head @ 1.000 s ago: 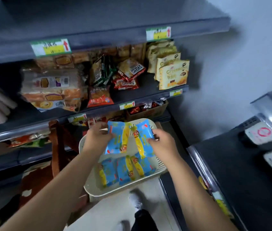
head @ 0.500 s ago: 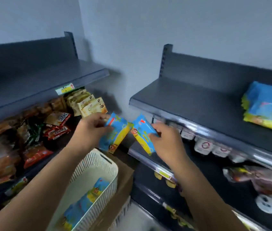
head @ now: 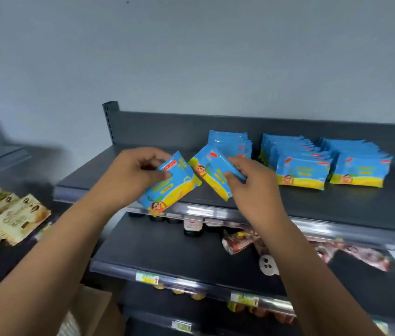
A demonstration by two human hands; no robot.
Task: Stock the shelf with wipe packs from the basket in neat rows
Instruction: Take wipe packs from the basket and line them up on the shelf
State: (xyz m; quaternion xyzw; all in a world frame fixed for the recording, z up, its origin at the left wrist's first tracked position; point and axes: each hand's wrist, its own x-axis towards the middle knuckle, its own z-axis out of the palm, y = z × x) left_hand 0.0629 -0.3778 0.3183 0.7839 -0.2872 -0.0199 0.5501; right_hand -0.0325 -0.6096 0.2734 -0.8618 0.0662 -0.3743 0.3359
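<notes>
My left hand [head: 136, 175] grips a blue and yellow wipe pack [head: 171, 187], tilted, over the front edge of the dark top shelf [head: 337, 202]. My right hand [head: 252, 185] holds a second wipe pack [head: 209, 170] right beside it, above the same shelf. Three rows of matching wipe packs stand on that shelf: a short one at the back [head: 232, 146], a middle row [head: 298, 166] and a right row [head: 358, 166]. The basket is out of view.
The shelf below [head: 167, 251] carries dark bottles [head: 193, 227] and pink snack bags [head: 361, 255]. Price tags [head: 146, 278] line the shelf rails. On the left rack lie beige biscuit packs [head: 14, 217]. A cardboard box [head: 97, 309] stands low near the floor.
My view swung from the basket and left rack to the right-hand shelf. Both hands carried their packs up and right, now over the top shelf near the stocked rows.
</notes>
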